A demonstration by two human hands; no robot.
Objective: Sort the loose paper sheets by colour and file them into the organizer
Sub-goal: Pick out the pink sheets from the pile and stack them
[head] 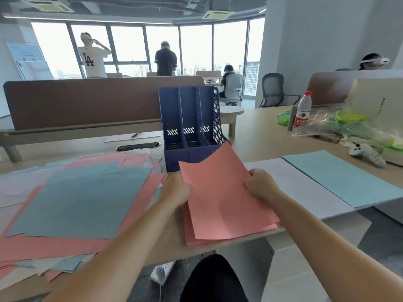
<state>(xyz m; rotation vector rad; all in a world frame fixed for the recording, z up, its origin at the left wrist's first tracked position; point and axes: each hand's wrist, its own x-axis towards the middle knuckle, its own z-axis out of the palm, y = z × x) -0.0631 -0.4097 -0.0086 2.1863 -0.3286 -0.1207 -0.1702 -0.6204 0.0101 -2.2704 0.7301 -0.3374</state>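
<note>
Holding the pink sheets point(222, 199) by both side edges, the left hand point(176, 188) and the right hand point(260, 185) curl their fingers around the stack. It lies at the near edge of the desk point(261, 136), just before the organizer point(189, 118). I think the thin sheets may fan out when lifted, or bend against a divider, and loose ones so close to the edge may slide to the floor

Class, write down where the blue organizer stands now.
In the head view, the blue organizer stands upright at centre on the desk, behind the pink sheets gripped by the left hand and right hand.
</note>
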